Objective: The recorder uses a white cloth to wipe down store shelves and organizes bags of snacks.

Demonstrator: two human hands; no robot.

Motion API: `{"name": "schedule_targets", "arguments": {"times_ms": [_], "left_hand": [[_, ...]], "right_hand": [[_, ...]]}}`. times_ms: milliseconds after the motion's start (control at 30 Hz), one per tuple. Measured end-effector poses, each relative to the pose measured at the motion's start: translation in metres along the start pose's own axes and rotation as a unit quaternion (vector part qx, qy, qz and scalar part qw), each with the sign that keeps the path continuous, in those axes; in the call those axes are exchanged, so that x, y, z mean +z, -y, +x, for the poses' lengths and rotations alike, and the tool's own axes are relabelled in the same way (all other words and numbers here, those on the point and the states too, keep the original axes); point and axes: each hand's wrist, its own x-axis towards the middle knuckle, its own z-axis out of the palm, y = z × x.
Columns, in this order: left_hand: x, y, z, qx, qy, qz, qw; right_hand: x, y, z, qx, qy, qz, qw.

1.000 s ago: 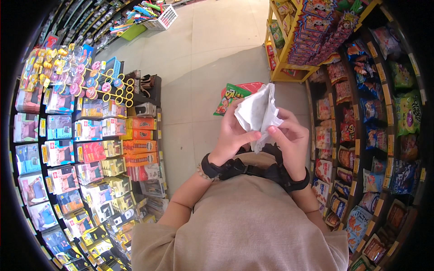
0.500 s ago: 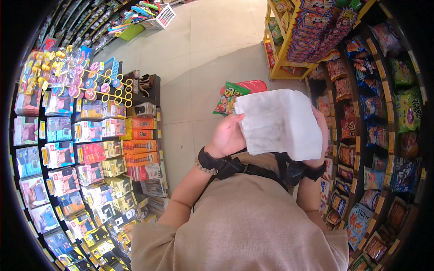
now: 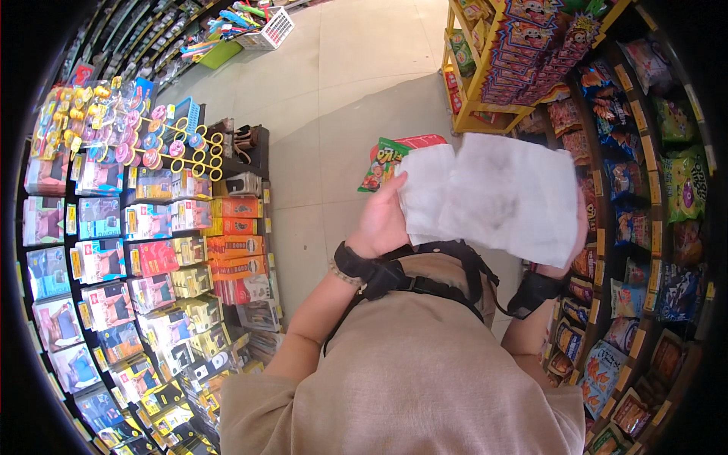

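A white wipe (image 3: 508,197) with grey smudges hangs spread out in front of my waist, partly folded at its left side. My left hand (image 3: 381,221) grips its left edge, thumb on top and the other fingers mostly hidden beneath. On the right edge, my right hand (image 3: 578,246) holds the wipe from behind; most of that hand is covered by it. Beyond the wipe's upper left corner lie a green snack bag (image 3: 384,164) and a red item (image 3: 421,141), both partly hidden by the wipe.
To the left stands a shelf of boxed packages (image 3: 98,258), with hanging yellow ring strips (image 3: 197,144) above. Snack bags (image 3: 626,182) fill the shelf on the right. A yellow display rack (image 3: 493,121) and a white basket (image 3: 273,30) stand farther off on the tiled floor (image 3: 356,53).
My right hand has moved right, and the wipe has opened out wider between my hands, showing more grey smudges. My left hand has barely moved.
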Motion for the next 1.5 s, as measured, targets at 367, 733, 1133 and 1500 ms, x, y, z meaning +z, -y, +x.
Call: {"name": "schedule_targets", "arguments": {"times_ms": [367, 733, 1133, 1500], "left_hand": [[0.021, -0.005, -0.017, 0.081, -0.087, 0.21, 0.97], [0.012, 0.003, 0.001, 0.075, -0.094, 0.22, 0.968], [0.019, 0.009, 0.009, 0.09, -0.06, 0.137, 0.985], [0.006, 0.021, 0.011, 0.111, -0.14, 0.2, 0.963]], "right_hand": [[0.022, -0.007, 0.008, 0.099, -0.12, -0.072, 0.985], [0.024, -0.033, 0.005, 0.16, -0.108, -0.032, 0.981], [0.024, -0.036, 0.001, 0.133, -0.099, -0.029, 0.986], [0.036, -0.105, -0.004, -0.074, 0.045, -0.44, 0.894]]}}
